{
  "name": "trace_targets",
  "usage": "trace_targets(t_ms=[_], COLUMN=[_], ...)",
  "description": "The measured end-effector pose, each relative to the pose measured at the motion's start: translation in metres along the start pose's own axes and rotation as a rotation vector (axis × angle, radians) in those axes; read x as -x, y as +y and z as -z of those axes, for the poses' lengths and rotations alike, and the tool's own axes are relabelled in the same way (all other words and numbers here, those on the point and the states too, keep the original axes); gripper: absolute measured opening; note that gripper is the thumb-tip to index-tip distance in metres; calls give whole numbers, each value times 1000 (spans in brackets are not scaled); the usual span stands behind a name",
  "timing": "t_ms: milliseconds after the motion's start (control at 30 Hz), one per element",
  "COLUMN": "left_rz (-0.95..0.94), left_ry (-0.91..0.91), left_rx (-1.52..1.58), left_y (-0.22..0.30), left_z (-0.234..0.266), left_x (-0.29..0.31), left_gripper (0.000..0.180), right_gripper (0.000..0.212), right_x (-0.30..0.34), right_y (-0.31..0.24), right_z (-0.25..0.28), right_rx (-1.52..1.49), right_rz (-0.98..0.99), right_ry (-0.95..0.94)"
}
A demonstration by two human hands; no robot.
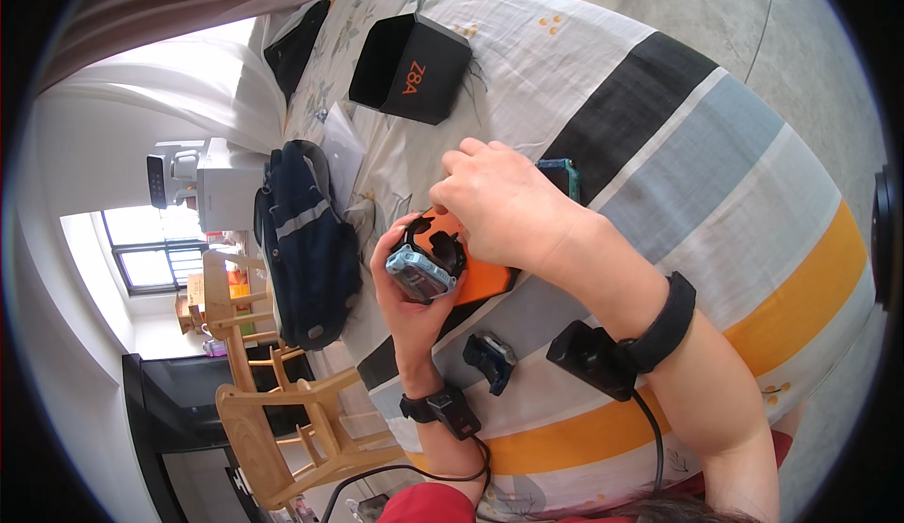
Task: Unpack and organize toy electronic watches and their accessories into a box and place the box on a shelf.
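Observation:
A chunky watch with a pale blue case and black strap (421, 272) is gripped in my left hand (400, 308), its fingers curled round it. Just to its right is an orange angular piece with a black edge (485, 279), partly covered by my hands; whether it is held or lies on the cloth I cannot tell. Over its far edge, close to the strap, my right hand (499, 193) has its fingers closed together, and what they pinch is hidden. A second dark watch-like piece (491, 362) rests on the cloth nearer me. A teal-rimmed object (563, 177) shows partly behind my right hand.
A black open angular box (411, 69) stands farther off on the striped bedspread (669, 137). To the left lie a navy bag (309, 255) and a white sheet (341, 149). Wooden chairs (273, 429) stand beyond the left edge. Cables run from black wrist units (455, 413).

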State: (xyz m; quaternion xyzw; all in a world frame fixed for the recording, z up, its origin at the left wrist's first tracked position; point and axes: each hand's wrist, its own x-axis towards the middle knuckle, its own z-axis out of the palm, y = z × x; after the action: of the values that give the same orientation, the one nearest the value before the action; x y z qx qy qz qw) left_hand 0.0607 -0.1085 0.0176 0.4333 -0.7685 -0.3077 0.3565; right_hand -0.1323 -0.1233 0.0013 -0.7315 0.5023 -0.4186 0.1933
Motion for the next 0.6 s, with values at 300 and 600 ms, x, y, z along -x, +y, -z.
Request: trace_targets(t_ms=[300,600], left_rz=[40,-27], left_ry=[6,-46], left_rx=[11,115], left_y=[-2,-2], left_z=[-1,5], left_x=[-2,-6], left_gripper=[79,79], right_gripper=[16,37], right_x=[-1,29], right_y=[-1,19], right_z=[22,106], right_rx=[7,124], right_rz=[-32,-227], right_ry=[87,7])
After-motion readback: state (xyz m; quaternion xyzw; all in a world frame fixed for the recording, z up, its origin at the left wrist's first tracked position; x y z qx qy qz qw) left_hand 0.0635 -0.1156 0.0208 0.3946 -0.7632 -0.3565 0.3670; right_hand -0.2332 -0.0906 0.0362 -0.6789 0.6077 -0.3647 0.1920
